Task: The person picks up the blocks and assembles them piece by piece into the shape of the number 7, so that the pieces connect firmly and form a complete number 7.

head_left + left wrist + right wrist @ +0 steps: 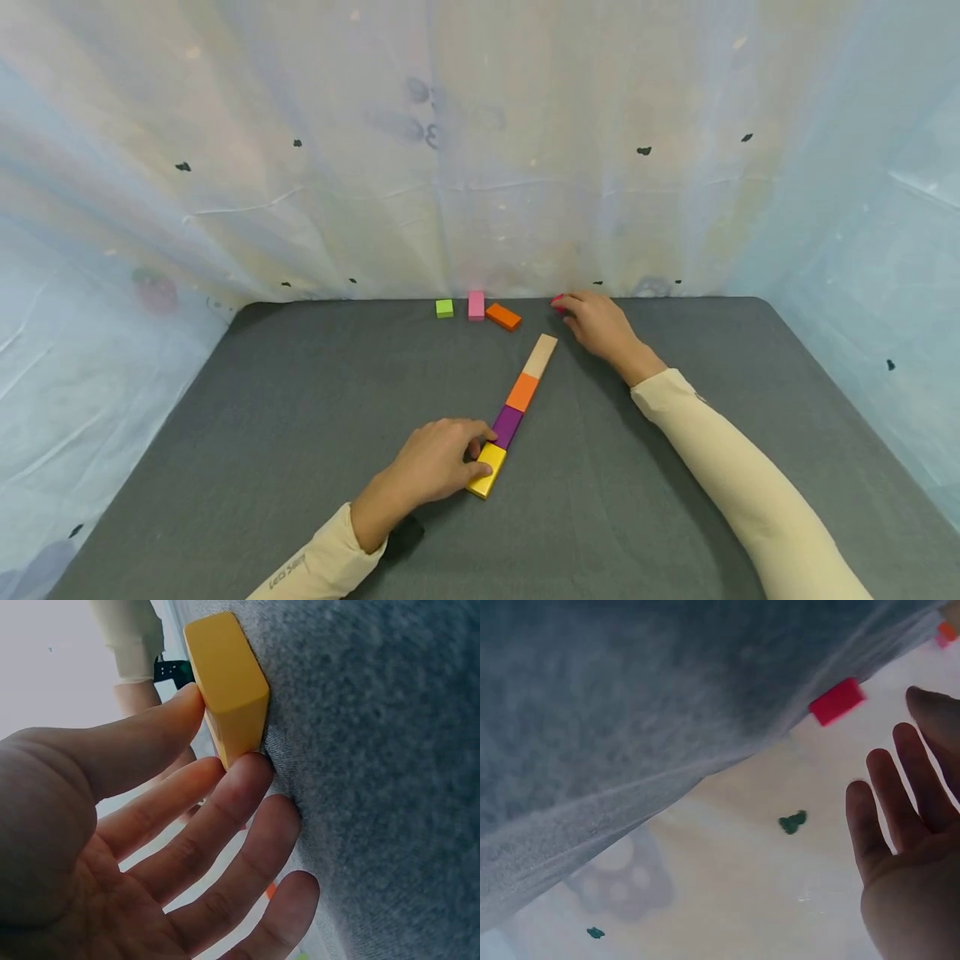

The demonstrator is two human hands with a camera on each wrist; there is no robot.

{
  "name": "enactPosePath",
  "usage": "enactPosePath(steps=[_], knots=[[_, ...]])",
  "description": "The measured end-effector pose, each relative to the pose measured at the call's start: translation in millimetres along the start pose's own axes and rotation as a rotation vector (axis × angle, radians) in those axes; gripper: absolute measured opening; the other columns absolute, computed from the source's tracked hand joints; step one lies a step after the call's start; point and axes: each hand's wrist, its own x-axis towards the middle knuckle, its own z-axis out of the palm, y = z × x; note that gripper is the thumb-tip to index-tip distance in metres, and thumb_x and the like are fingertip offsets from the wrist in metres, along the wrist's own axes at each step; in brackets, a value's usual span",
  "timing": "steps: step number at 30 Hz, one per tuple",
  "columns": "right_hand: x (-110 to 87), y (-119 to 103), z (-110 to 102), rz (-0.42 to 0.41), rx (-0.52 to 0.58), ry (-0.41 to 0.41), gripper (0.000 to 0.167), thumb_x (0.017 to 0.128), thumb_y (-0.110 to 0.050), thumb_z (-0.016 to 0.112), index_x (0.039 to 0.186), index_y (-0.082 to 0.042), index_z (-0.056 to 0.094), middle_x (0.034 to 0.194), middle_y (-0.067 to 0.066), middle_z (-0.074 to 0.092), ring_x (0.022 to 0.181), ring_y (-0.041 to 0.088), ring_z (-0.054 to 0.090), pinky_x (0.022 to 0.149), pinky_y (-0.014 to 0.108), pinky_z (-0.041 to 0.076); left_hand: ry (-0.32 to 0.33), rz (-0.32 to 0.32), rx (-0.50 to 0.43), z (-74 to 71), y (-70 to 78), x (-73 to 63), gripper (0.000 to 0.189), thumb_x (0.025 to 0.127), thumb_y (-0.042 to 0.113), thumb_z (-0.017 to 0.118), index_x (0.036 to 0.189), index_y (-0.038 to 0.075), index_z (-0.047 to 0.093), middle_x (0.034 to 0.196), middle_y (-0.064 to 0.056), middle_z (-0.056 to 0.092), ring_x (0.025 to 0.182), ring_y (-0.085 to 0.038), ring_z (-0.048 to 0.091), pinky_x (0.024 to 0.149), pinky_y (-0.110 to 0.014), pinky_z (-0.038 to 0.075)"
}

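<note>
A straight row of flat blocks runs away from me on the dark grey table, with a yellow block nearest, then a purple block, an orange block and a pale wooden block. My left hand pinches the yellow block; the left wrist view shows the thumb along one side and bent fingertips at its end. Near the back edge, my right hand reaches over a red block. In the right wrist view, its fingers are extended, with a gap to the red block.
At the table's back edge lie a light green block, a pink block and a second orange block, set at an angle. A pale patterned plastic curtain hangs behind the grey tabletop and along both sides.
</note>
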Motion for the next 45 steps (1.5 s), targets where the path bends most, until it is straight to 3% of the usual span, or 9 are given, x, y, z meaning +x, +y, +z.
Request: enactPosePath(steps=[6, 15, 25, 34, 45], knots=[[10.0, 9.5, 3.9, 0.083, 0.059, -0.073, 0.041, 0.093, -0.007, 0.068, 0.133, -0.007, 0.062, 0.132, 0.015, 0.062, 0.121, 0.035, 0.058, 0.102, 0.051, 0.046, -0.006, -0.020, -0.002, 0.0, -1.1, 1.3, 0.037, 0.083, 0.030, 0.082, 0.117, 0.022, 0.072, 0.081, 0.011, 0.060, 0.069, -0.007, 0.050, 0.063, -0.027, 0.040], [17.7, 21.4, 8.7, 0.089, 0.100, -0.155, 0.043, 0.096, -0.007, 0.063, 0.138, -0.007, 0.058, 0.141, 0.017, 0.056, 0.131, 0.037, 0.051, 0.111, 0.052, 0.039, -0.013, -0.025, -0.009, 1.1, -0.5, 1.6, 0.037, 0.082, 0.030, 0.082, 0.117, 0.022, 0.072, 0.081, 0.010, 0.060, 0.069, -0.007, 0.050, 0.063, -0.027, 0.040], [19.1, 28.1, 8.3, 0.095, 0.139, -0.152, 0.037, 0.095, 0.000, 0.062, 0.132, -0.002, 0.062, 0.128, 0.020, 0.063, 0.121, 0.039, 0.057, 0.106, 0.052, 0.043, -0.017, -0.029, -0.019, 1.9, -0.1, 2.0, 0.036, 0.083, 0.030, 0.082, 0.117, 0.022, 0.071, 0.082, 0.010, 0.059, 0.069, -0.007, 0.050, 0.062, -0.027, 0.039], [21.6, 31.7, 10.9, 0.115, 0.130, -0.162, 0.035, 0.094, -0.002, 0.064, 0.130, -0.001, 0.064, 0.128, 0.020, 0.065, 0.120, 0.038, 0.059, 0.105, 0.051, 0.044, -0.018, -0.025, -0.007, 2.3, 0.4, 3.4, 0.036, 0.083, 0.031, 0.081, 0.116, 0.022, 0.071, 0.082, 0.010, 0.059, 0.069, -0.007, 0.049, 0.062, -0.027, 0.039], [6.0, 14.7, 4.6, 0.194, 0.176, -0.215, 0.043, 0.097, -0.027, 0.065, 0.134, -0.006, 0.062, 0.118, 0.017, 0.063, 0.102, 0.032, 0.061, 0.093, 0.049, 0.048, -0.005, -0.013, -0.007, 3.2, -0.7, 2.5, 0.035, 0.083, 0.030, 0.082, 0.115, 0.021, 0.071, 0.081, 0.011, 0.058, 0.069, -0.007, 0.049, 0.062, -0.027, 0.039]])
